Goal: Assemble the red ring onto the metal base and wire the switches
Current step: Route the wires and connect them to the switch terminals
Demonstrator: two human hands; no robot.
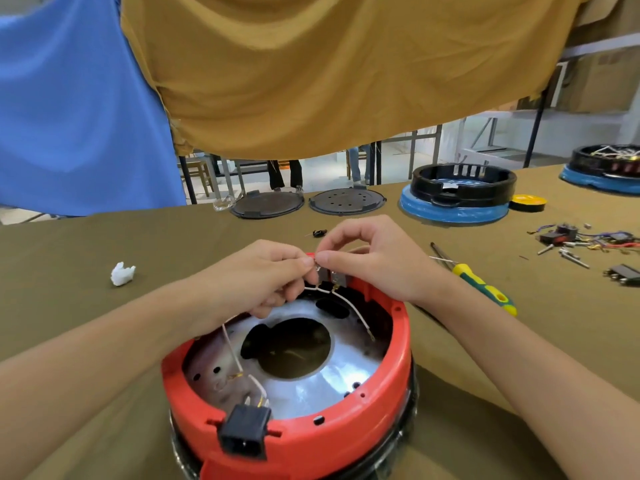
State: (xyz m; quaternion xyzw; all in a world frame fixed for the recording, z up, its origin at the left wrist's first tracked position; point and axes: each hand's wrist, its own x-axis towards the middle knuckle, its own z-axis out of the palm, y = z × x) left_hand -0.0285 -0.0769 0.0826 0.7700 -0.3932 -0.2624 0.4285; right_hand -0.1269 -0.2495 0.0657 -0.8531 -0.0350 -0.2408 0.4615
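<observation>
At the near edge of the bench (86, 237), right under my view, I see the red ring (401, 358) seated on the metal base (346, 372), whose shiny dished surface with a large round hole shows inside the ring. A black socket (245, 432) is clipped into the ring's near wall, with thin white wires (232, 351) running up from its terminals. At the ring's far wall sit the switch terminals (334, 276), and another white wire (353, 308) curves down from them toward the right inner side.

Both hands meet just above that far wall. My left hand (256, 282) has thumb and forefinger pinched on a wire end, the other fingers curled beneath it. My right hand (374, 261) pinches the same spot from the other side, fingertips nearly touching the left ones; I cannot tell whether it grips the wire itself or a small terminal.

To the right of the ring lies a yellow-green screwdriver (485, 289). Farther right are loose switches and wires (585, 239). A crumpled white scrap (122, 273) lies at left. Along the far edge I see two dark round plates (347, 200), a black ring on a blue base (457, 195) and a yellow tape roll (529, 201). Blue and mustard cloths (311, 64) hang above.
</observation>
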